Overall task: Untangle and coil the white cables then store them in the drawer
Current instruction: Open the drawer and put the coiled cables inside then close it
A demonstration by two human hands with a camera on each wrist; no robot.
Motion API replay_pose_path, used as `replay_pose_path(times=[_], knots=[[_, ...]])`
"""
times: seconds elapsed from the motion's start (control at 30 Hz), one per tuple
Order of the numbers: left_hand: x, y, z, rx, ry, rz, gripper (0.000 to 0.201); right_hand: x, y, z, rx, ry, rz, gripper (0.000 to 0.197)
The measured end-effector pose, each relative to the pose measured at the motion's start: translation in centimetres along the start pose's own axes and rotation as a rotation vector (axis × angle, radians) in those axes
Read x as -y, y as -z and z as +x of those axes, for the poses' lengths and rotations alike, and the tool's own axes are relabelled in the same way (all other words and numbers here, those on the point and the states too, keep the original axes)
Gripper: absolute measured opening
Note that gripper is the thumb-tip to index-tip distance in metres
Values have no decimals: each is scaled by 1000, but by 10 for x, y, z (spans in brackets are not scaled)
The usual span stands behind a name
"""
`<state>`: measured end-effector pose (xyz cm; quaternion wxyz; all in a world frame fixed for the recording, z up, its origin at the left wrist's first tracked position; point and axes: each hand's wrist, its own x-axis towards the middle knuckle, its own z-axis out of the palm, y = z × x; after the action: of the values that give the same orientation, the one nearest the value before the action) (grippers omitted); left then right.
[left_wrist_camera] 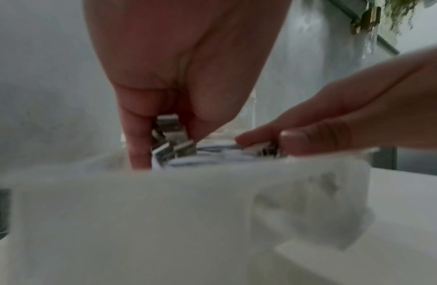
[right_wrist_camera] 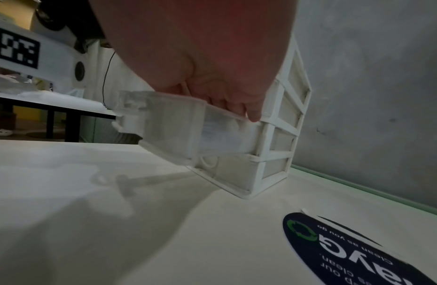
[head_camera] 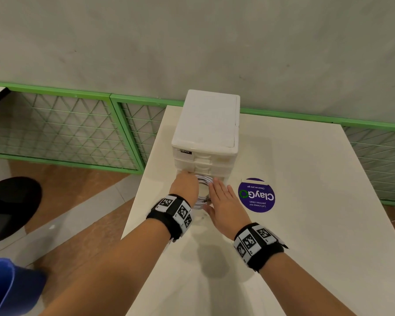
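A white drawer unit [head_camera: 205,124] stands on the white table [head_camera: 306,236]. One of its lower drawers [right_wrist_camera: 163,125] is pulled out toward me. Inside it lies a coil of white cables [head_camera: 203,180]. My left hand [head_camera: 186,184] reaches down into the drawer's left side, and in the left wrist view its fingers pinch the cables' metal plugs [left_wrist_camera: 167,133]. My right hand [head_camera: 222,198] lies over the coil's right side with straight fingers [left_wrist_camera: 310,138] that press on the cables [left_wrist_camera: 212,156]. The drawer's front wall [left_wrist_camera: 139,212] hides the lower part of the coil.
A round purple ClayGo sticker [head_camera: 257,195] lies on the table right of the drawer. The table's left edge runs just left of my left wrist, with the floor below. A green mesh fence [head_camera: 62,128] lines the wall. A black seat [head_camera: 9,206] stands at the left.
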<state>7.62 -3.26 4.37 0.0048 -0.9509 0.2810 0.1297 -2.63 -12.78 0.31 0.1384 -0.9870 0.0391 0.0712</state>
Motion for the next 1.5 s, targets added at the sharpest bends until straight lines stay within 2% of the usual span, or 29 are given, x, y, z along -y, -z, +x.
replay_pose_path(times=[0.07, 0.2, 0.27, 0.4, 0.47, 0.5, 0.57, 0.67, 0.73, 0.83, 0.97, 1.03, 1.17, 1.33, 1.5], knots=[[-3, 0, -7, -25, 18, 16, 33, 0, -1, 3, 10, -15, -20, 82], [3, 5, -20, -168, 0, -32, 33, 2, -3, 5, -9, -87, -79, 59], [17, 13, -19, -265, 27, -241, 31, 3, -6, 4, -11, -71, -54, 56], [43, 39, -10, -473, 257, -757, 29, 0, -7, 2, -50, -54, -58, 55], [48, 52, 0, -539, 290, -946, 35, 0, -3, -2, -35, 0, -39, 69], [49, 57, 6, -532, 265, -998, 43, -1, 0, -3, -2, 33, -21, 83], [47, 68, 17, -412, 191, -1041, 64, -1, 3, -6, 40, 55, -48, 103], [42, 75, 26, -178, 97, -1008, 83, -3, 2, -5, 30, 68, -150, 107], [40, 75, 28, -114, 60, -977, 86, -6, 2, -1, 13, 76, -179, 107], [41, 74, 31, -106, 69, -949, 86, -9, 5, 4, -11, 80, -185, 108], [41, 77, 30, -102, 71, -923, 85, -6, 2, 8, 21, 38, -192, 86], [42, 78, 30, -97, 67, -918, 85, -6, -2, 10, 83, 26, -190, 76], [43, 77, 31, -92, 64, -918, 85, -5, -2, 12, -66, 100, -216, 63], [44, 77, 31, -69, 75, -898, 85, -3, -1, 16, -170, 88, -215, 65], [44, 77, 32, -77, 86, -906, 87, -10, 7, 24, -97, 82, -189, 72]])
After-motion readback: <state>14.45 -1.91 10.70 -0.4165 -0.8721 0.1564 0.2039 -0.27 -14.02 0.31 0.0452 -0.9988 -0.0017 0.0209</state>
